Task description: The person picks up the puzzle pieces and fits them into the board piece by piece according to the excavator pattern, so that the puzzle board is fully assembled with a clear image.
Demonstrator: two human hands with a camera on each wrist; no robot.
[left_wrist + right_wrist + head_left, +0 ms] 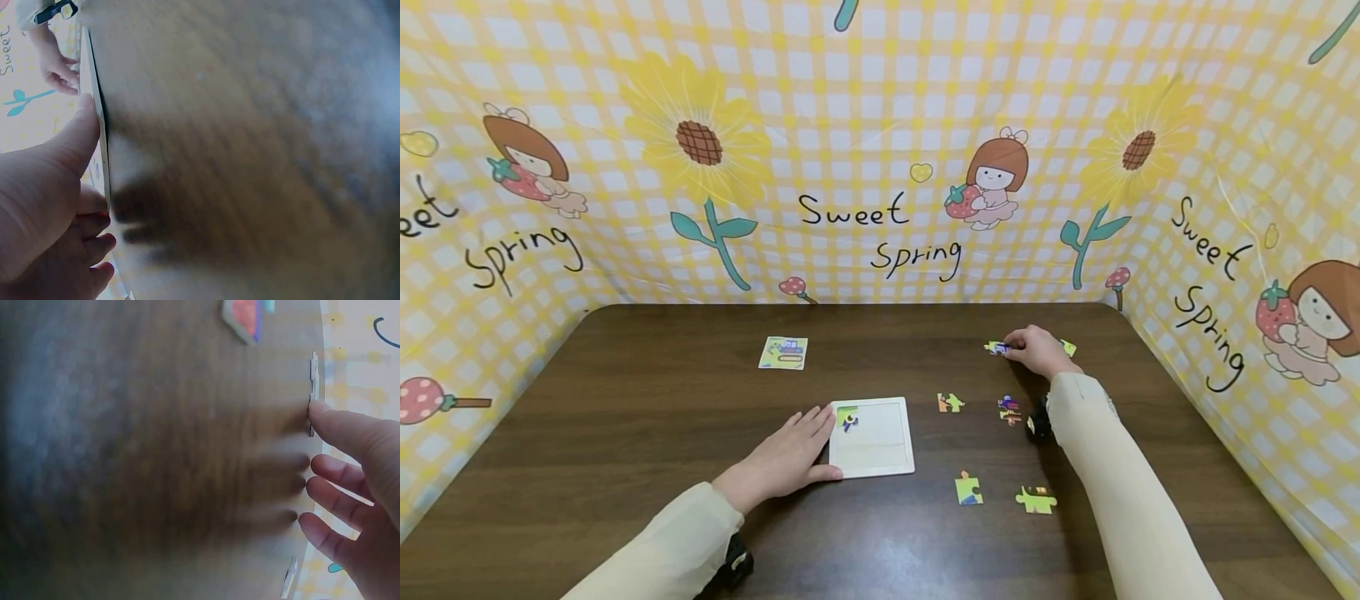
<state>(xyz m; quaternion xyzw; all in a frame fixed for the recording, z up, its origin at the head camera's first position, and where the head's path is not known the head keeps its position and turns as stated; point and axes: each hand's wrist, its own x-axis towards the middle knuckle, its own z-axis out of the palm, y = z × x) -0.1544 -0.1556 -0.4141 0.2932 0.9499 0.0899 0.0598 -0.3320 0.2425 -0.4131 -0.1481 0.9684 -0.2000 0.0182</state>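
A person's two bare hands work at a dark brown wooden table [685,425]. The left hand [786,454] lies at the left edge of a white square puzzle tray [880,437], its grip released, fingers stretched onto the rim and the thumb at the near left corner. One corner piece [847,419] sits in the tray's far left corner. The right hand [1041,352] reaches toward the far right of the table, its grip pinching the right end of a purple-and-green puzzle piece [995,347] between thumb and fingertip; whether that piece is lifted cannot be told. Just right of this hand lies a partly hidden green piece [1067,347]. Between the tray and the right forearm are an orange-and-green piece [951,403] and a purple-and-red piece [1009,410]; nearer the viewer are a green-and-blue piece [968,490] and a wide green piece [1036,500]. A printed square card [783,353] lies beyond the tray, to its left. Behind hangs a yellow checked cloth [850,108] with sunflowers and the words "Sweet Spring".
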